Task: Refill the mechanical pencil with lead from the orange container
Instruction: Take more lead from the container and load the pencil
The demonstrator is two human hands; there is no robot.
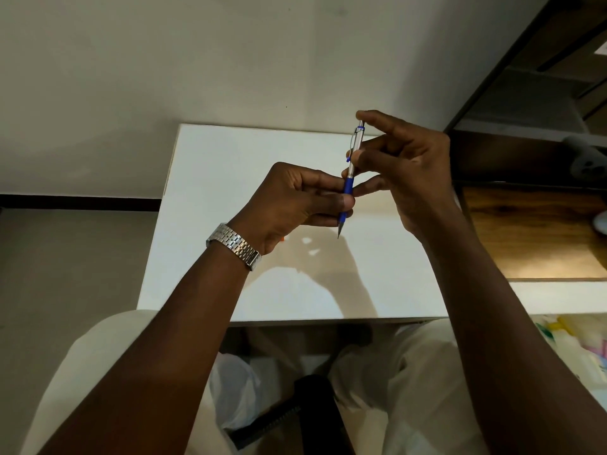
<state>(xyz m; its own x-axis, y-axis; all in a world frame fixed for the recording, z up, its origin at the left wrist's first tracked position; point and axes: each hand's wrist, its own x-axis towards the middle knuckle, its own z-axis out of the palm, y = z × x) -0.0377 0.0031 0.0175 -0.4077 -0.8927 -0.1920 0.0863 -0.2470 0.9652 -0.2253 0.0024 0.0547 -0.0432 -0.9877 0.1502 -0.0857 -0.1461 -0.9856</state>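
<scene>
I hold the slim mechanical pencil with the silver metal barrel and blue rubber grip (351,172) nearly upright above the white rectangular table (230,178), its dark tip pointing down and its cap end up. My left hand (295,201) is closed around the blue grip near the tip, thumb and fingers pinching it from the side. My right hand (407,165) is on the upper half: the forefinger reaches to the very top of the barrel, the thumb rests against the silver part, and the other fingers spread loosely beside it. So both hands grip the pencil and neither is free.

I judge that I am at the cap, either working it off or seating it on the top end; I cannot tell which, nor whether lead is already inside. The orange lead container (282,238) is almost wholly hidden: only a small sliver of orange shows on the table just behind my left hand, below the metal link watch (235,246) on that wrist.

If the cap is coming off, the next move calls for a steady left hand and a small straight pull from my right fingertips, with the barrel kept upright. Then my right hand must let go and reach for the container.
</scene>
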